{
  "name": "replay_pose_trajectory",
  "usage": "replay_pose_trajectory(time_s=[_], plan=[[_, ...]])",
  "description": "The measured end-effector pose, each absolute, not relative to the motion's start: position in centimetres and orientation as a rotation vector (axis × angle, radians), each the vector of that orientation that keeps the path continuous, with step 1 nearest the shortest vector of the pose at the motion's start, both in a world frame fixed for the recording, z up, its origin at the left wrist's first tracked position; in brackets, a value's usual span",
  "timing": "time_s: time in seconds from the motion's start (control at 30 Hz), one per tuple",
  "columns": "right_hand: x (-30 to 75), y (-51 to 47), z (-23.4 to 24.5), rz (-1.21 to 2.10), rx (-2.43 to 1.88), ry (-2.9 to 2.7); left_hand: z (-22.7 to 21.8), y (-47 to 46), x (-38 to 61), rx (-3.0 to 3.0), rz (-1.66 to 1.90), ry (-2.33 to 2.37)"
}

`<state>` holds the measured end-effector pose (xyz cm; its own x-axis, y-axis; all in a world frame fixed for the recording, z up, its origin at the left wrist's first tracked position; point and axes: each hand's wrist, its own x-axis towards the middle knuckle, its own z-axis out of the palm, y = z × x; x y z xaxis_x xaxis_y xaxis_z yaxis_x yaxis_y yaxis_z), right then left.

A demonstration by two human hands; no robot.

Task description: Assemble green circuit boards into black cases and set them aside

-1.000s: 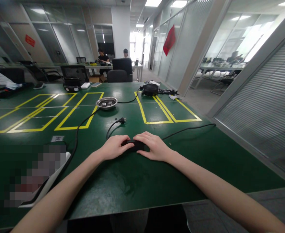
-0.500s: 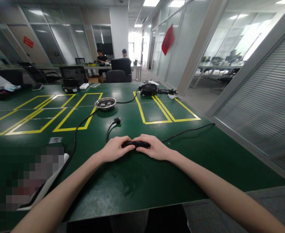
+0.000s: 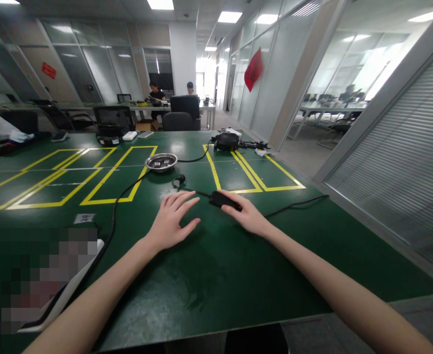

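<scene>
While the left hand [image 3: 174,223] spreads its fingers, holding nothing, the right hand [image 3: 243,210] clasps the black adapter [image 3: 221,199] on or just above the desk [image 3: 216,290]. A hasty pull could drag its cord [image 3: 203,194] and the plug [image 3: 181,179] beyond; farther off, snagging another cable [image 3: 127,188] might tip the metal bowl [image 3: 161,168].

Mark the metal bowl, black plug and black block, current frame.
Metal bowl [image 3: 161,170]: head view, on its near outer wall.
Black plug [image 3: 181,179]: head view, on its body.
Black block [image 3: 217,199]: head view, on its exposed left end.
</scene>
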<state>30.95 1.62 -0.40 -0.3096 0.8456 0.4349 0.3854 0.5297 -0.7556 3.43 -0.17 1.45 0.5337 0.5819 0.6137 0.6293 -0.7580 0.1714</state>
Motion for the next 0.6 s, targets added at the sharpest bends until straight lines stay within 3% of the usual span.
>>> replay_pose_trajectory(time_s=[0.23,0.6], plan=[[41.1,8.8,0.8,0.557,-1.342,-0.982,1.1,0.1,3.1,-2.894,-0.790,-0.882],[47.1,9.2,-3.0,0.124,-1.859,-1.446,1.1,-0.1,3.4,-2.992,-0.693,-0.958]])
